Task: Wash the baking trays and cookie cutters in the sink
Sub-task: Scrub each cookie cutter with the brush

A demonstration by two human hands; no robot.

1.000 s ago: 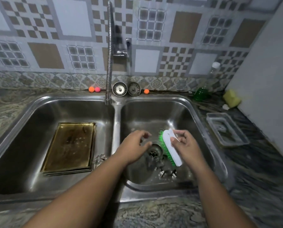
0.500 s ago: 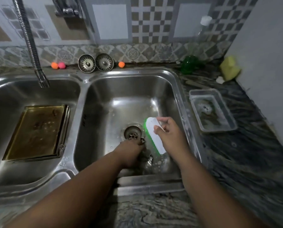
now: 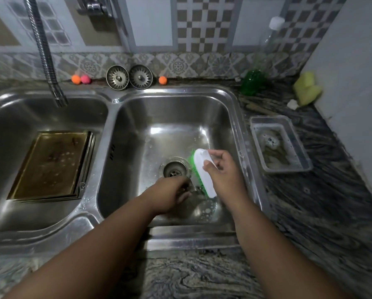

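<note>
The left hand (image 3: 170, 195) has come down to the right basin (image 3: 170, 113) floor, fingers curled on what seems a cookie cutter (image 3: 192, 189). The right hand (image 3: 224, 169) grips the brush (image 3: 204, 171) beside it. Baking trays (image 3: 49, 165) wait, unwashed, in the left basin (image 3: 51, 113).

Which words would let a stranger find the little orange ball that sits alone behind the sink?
Start at the double steel sink and follow its back ledge to two round metal strainers by the tiled wall. The orange ball lies just right of them. It sits alone; the other orange ball, left of the strainers, has a pink ball right beside it.
</note>
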